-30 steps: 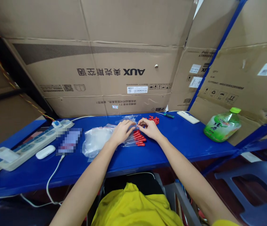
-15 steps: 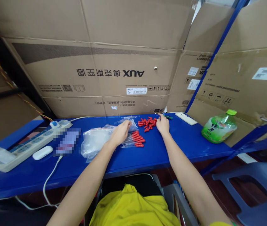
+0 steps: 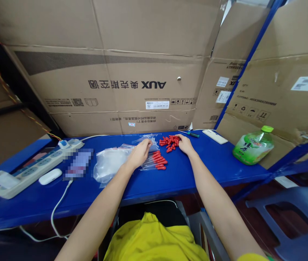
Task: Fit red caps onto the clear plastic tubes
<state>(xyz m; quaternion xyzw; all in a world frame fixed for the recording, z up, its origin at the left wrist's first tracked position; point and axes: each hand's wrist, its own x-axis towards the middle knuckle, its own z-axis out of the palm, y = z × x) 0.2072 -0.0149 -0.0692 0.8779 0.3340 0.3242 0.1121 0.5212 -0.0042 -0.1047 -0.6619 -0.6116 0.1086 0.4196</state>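
Our right hand [image 3: 186, 145] nearer the caps [image 3: 170, 142]
It touches their right edge, pinch unclear; left hand [image 3: 139, 154] flat on tubes [image 3: 155, 162] leftward.

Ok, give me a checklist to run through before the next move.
1. left hand rests on the tubes: ok.
2. right hand touches the loose caps: ok.
3. a cap in the right grip: cannot tell.
4. bags lie beside the tubes, near the left hand: ok.
5. bottle well apart from both hands: ok.
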